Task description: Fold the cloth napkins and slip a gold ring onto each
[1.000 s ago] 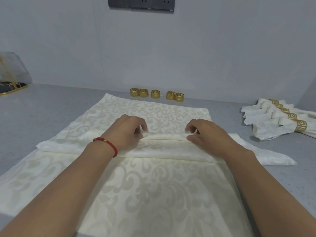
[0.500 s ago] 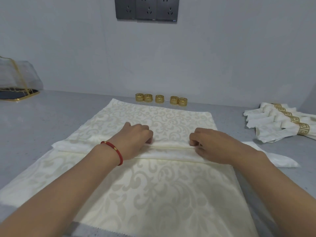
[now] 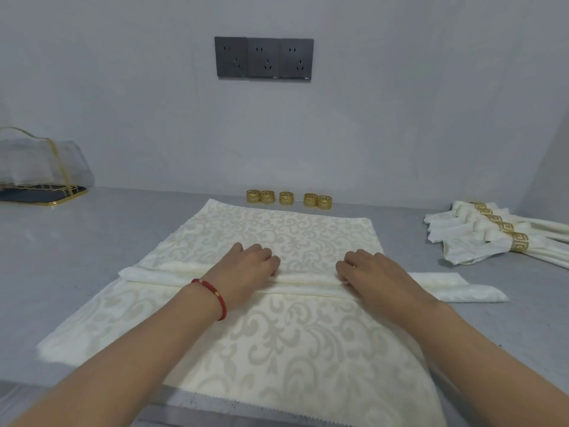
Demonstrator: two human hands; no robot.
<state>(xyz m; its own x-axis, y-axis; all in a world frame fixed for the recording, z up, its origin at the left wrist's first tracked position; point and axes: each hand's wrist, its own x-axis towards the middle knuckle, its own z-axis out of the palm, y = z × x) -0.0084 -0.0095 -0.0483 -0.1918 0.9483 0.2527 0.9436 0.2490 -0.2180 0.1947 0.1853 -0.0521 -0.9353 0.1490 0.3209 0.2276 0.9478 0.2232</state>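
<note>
A cream damask napkin [image 3: 286, 232] lies spread on the grey counter [image 3: 77, 251], with a pleated band of folds running across its middle. My left hand [image 3: 246, 272], a red bracelet on its wrist, and my right hand [image 3: 372, 275] both have fingers curled over that pleated fold [image 3: 308, 280], pinching it. The band's ends stick out left and right of the cloth. Several loose gold rings [image 3: 288, 198] stand in a row by the wall behind the napkin.
Several folded napkins with gold rings [image 3: 492, 238] lie at the right. A gold-framed mesh holder on a dark tray [image 3: 43, 180] sits far left. Grey wall sockets [image 3: 264, 58] are above. The counter's front edge runs under my forearms.
Both hands have pushed the pleated fold farther away across the napkin, adding to the band. The camera view has tilted up, showing more wall.
</note>
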